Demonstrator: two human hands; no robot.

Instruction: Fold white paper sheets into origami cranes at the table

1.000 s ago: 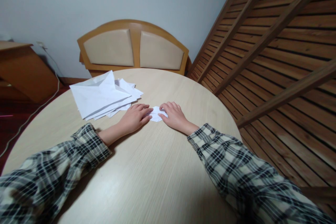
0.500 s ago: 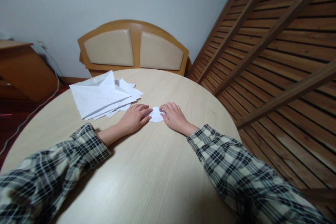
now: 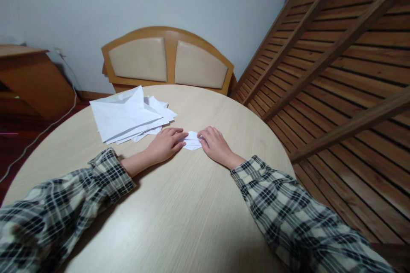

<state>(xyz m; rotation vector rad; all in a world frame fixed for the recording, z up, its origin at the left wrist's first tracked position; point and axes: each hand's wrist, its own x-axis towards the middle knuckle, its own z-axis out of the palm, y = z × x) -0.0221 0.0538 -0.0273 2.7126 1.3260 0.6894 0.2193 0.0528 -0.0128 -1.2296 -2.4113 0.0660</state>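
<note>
A small folded piece of white paper (image 3: 192, 141) lies on the round table, with crease lines running across it. On its left end is my left hand (image 3: 164, 144), thumb and fingers closed on the edge. My right hand (image 3: 216, 146) grips the right end, its fingers bent over the paper. Both ends of the paper are partly hidden under the fingertips. Just beyond my left hand rests a loose stack of white paper sheets (image 3: 124, 113), some of them creased.
The pale wooden table (image 3: 179, 204) has a curved edge. Behind it stands a padded headboard (image 3: 171, 57) against the wall. A slatted wooden frame (image 3: 336, 94) leans on the right. At the left are a brown desk (image 3: 35, 81) and a white cable (image 3: 48, 130).
My right hand has shifted slightly at the paper's right end, showing a little more of the crease. The whole view has moved slightly; my left hand keeps its place on the paper.
</note>
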